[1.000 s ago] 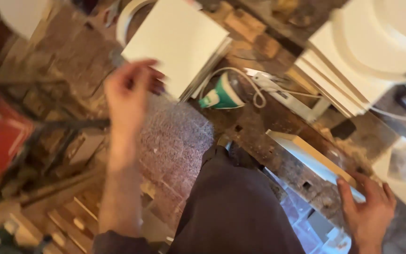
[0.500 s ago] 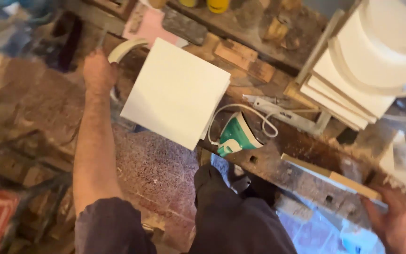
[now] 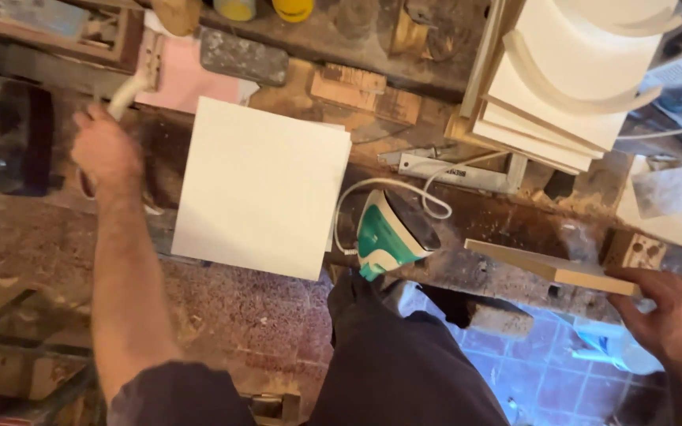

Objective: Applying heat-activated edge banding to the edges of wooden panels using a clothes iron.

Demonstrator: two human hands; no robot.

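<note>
My left hand (image 3: 106,150) reaches to the far left of a worn wooden workbench (image 3: 483,264) and is closed around a pale, blurred strip (image 3: 132,88). Just right of it a square white board (image 3: 260,188) lies flat and hangs over the bench's near edge. My right hand (image 3: 666,315) grips the near end of a thin wooden board (image 3: 546,267) standing on its edge at the bench's right. A green and white clothes iron (image 3: 390,231) with a white cord rests between the two boards.
A stack of white panels with curved white strips (image 3: 570,79) sits at the back right. A metal square (image 3: 455,172), wood blocks, yellow tubs (image 3: 266,8) and a pink sheet (image 3: 187,79) crowd the back. My dark trouser leg (image 3: 404,363) stands over a tiled floor.
My left hand has swung from beside the white board out to the far left and closed on the pale strip. My right hand stays on the thin board. The view has shifted.
</note>
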